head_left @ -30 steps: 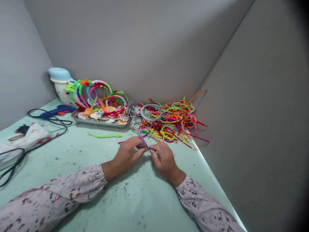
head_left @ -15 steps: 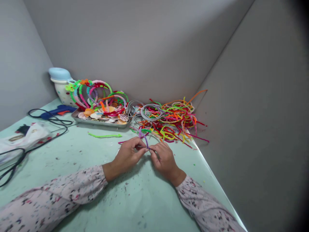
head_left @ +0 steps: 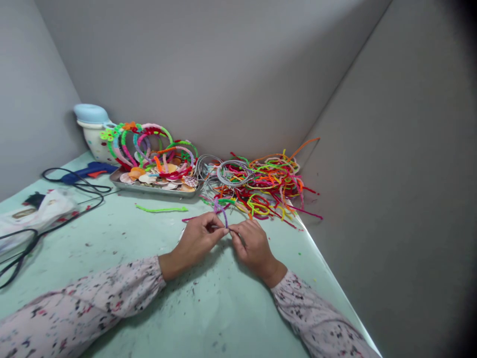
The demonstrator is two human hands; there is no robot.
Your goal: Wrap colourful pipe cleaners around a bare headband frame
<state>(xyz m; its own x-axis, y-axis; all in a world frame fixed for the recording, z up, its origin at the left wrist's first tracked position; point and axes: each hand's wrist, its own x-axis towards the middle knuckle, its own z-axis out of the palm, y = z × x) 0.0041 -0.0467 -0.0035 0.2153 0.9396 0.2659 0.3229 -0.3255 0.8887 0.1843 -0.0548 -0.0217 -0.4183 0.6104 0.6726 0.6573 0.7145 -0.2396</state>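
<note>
1. Landmark first: the metal tray [head_left: 156,190], loaded with shells [head_left: 149,178] and fuzzy hoops [head_left: 138,141]. Everything gets placed from there.
2. Here's the left hand [head_left: 196,238], in front of the tray's right end, wrist slanting inward, back of the hand up — thumb and forefinger pinched narrow on the purple pipe cleaner [head_left: 225,219].
3. Opposite, farther right of the tray, the right hand [head_left: 255,248] angles in, fingers curled, thumb tucked below the forefinger, tips closed on the same purple piece.
4. That piece sits between the two sets of fingertips, nearer the viewer than the tray, one length bending upward; the fingers hide part of it.
5. Now the edges: the table's right edge [head_left: 333,278] runs diagonally down, well right of the tray and outside the right hand. Behind the tray rises the grey wall [head_left: 208,74].
6. Room to move: mint tabletop [head_left: 223,308] spreads on the viewer's side of the tray, between both forearms. Just before the tray lies a green pipe cleaner [head_left: 162,209]; a tangled heap [head_left: 272,179] crowds its right — and a blue glue gun [head_left: 87,172] its left.
</note>
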